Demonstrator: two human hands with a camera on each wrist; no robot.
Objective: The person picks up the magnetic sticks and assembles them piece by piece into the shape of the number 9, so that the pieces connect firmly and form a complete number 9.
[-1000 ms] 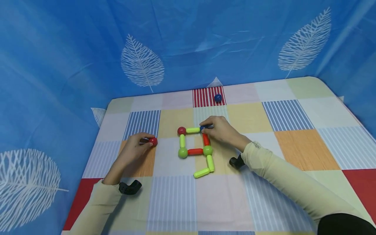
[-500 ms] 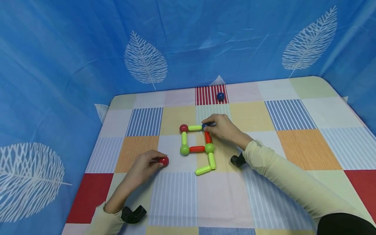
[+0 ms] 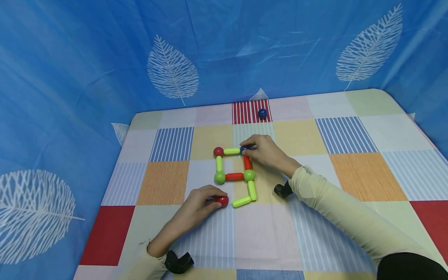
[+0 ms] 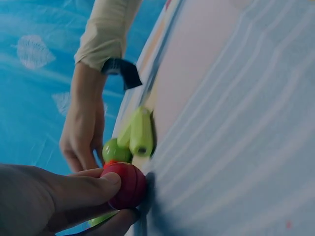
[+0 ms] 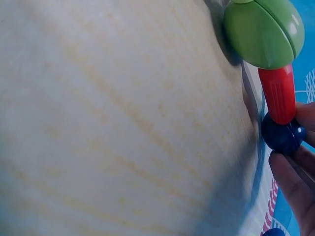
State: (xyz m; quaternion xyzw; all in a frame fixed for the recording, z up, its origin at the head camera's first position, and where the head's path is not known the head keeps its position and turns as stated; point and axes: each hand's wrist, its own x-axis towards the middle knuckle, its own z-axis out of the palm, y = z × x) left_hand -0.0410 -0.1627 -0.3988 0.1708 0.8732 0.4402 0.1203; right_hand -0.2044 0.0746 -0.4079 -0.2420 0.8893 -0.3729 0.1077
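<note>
My left hand (image 3: 197, 205) pinches a red ball (image 3: 223, 200) between thumb and fingers, close to the loose end of a yellow-green rod (image 3: 241, 202). A small gap separates ball and rod in the head view. At the far right corner of a square of rods and balls, my right hand (image 3: 265, 152) pinches a blue ball (image 5: 281, 132). A red rod (image 3: 247, 162) runs from that blue ball to a green ball (image 3: 249, 175). The other corners are a red ball (image 3: 218, 152) and a green ball (image 3: 219, 177). Another yellow-green rod (image 3: 252, 190) extends from the near right corner.
A second blue ball (image 3: 262, 113) lies on the red-striped patch near the table's back edge. The patchwork cloth (image 3: 308, 136) covers the table. A blue curtain (image 3: 245, 46) with white leaves hangs behind and at the sides.
My left hand has carried the red ball rightward and nearer to me, from the left side of the cloth to beside the loose rod end. The right hand has kept its hold on the blue ball.
</note>
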